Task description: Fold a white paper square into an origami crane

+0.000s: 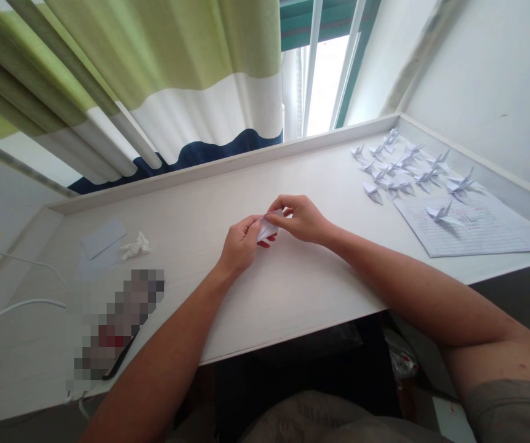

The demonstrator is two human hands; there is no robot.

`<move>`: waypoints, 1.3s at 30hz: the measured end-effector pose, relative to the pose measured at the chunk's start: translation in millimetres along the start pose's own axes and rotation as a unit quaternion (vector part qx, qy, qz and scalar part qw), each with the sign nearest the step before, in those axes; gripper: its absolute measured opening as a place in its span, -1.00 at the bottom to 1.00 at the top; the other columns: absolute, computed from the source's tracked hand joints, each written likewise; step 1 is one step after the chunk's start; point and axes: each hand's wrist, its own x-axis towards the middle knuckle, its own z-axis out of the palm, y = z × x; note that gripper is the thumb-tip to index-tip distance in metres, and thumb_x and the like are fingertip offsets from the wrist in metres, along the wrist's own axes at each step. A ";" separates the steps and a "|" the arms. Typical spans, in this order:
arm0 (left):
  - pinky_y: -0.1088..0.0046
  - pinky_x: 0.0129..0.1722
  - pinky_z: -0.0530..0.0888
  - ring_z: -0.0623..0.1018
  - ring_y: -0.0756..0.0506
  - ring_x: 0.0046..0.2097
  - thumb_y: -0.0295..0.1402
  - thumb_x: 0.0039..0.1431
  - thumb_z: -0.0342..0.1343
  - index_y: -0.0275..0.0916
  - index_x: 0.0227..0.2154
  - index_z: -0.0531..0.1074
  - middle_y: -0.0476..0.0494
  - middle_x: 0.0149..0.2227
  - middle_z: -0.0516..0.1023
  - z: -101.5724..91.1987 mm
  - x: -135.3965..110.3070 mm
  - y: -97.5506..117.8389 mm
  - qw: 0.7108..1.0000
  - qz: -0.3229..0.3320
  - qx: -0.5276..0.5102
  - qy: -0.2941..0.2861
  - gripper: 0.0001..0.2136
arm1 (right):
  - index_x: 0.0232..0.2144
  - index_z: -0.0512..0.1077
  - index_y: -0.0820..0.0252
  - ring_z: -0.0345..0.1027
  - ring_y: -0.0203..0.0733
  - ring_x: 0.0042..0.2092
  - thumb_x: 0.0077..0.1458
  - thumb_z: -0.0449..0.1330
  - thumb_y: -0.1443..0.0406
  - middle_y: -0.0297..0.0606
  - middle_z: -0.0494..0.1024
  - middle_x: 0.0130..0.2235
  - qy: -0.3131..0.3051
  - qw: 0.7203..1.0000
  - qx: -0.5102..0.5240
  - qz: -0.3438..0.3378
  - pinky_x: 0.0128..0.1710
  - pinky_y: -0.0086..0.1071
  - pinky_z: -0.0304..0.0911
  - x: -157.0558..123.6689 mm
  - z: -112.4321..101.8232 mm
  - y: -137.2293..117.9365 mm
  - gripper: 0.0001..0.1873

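Just above the middle of the white desk (191, 234), a small folded piece of white paper (267, 229) is pinched between both hands. My left hand (242, 243) grips its left side, thumb on top. The fingers of my right hand (299, 216) close on its upper right edge. Parts of the paper are covered by the fingers, so its full shape is hidden. Off to the right stand several white folded paper cranes (401, 169). One more paper crane (442, 213) rests on a sheet of lined paper with writing (472, 240).
At the left lie flat white paper sheets (103, 239), a crumpled white tissue (135, 246) and a pixelated phone-like object (121, 326) near white cables (20, 304). A raised rim (228, 161) runs along the desk's back, below a striped curtain (191, 55).
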 end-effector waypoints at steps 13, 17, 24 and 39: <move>0.39 -0.34 0.64 0.68 -0.10 -0.37 -0.18 0.28 0.30 -0.27 -0.25 0.63 -0.15 -0.36 0.71 4.8 1.3 -6.1 0.999 -0.035 -0.005 0.034 -0.77 | -0.43 0.52 0.17 0.49 -0.19 -0.28 0.10 0.26 0.33 -0.30 0.65 -0.37 -0.023 0.998 -0.055 -0.010 -0.22 -0.27 0.41 -2.2 4.3 -5.4 -0.93; 0.42 -0.41 0.60 0.67 -0.09 -0.40 -0.24 0.34 0.22 -0.28 -0.27 0.62 -0.15 -0.35 0.70 6.8 2.2 -4.1 0.998 -0.034 -0.002 0.048 -0.80 | -0.42 0.51 0.16 0.48 -0.19 -0.30 0.14 0.27 0.31 -0.28 0.66 -0.36 -0.017 0.998 -0.053 -0.018 -0.23 -0.26 0.41 -3.5 6.2 -5.5 -0.90; 0.42 -0.44 0.58 0.66 -0.08 -0.42 -0.24 0.37 0.16 -0.25 -0.25 0.56 -0.13 -0.34 0.69 10.4 1.0 -2.7 0.998 -0.030 0.015 0.061 -0.81 | -0.42 0.52 0.16 0.47 -0.20 -0.32 0.14 0.28 0.29 -0.29 0.65 -0.37 -0.006 0.998 -0.050 -0.023 -0.24 -0.27 0.41 -4.2 9.0 -5.7 -0.90; 0.35 -0.42 0.61 0.74 -0.20 -0.35 -0.26 0.27 0.15 -0.16 -0.08 0.39 -0.06 -0.35 0.72 10.0 1.3 0.9 0.997 -0.027 -0.048 0.047 -0.80 | -0.34 0.52 0.18 0.47 -0.23 -0.39 0.14 0.18 0.37 -0.35 0.55 -0.46 -0.005 0.988 0.142 0.064 -0.32 -0.33 0.45 -2.2 9.8 -4.4 -0.91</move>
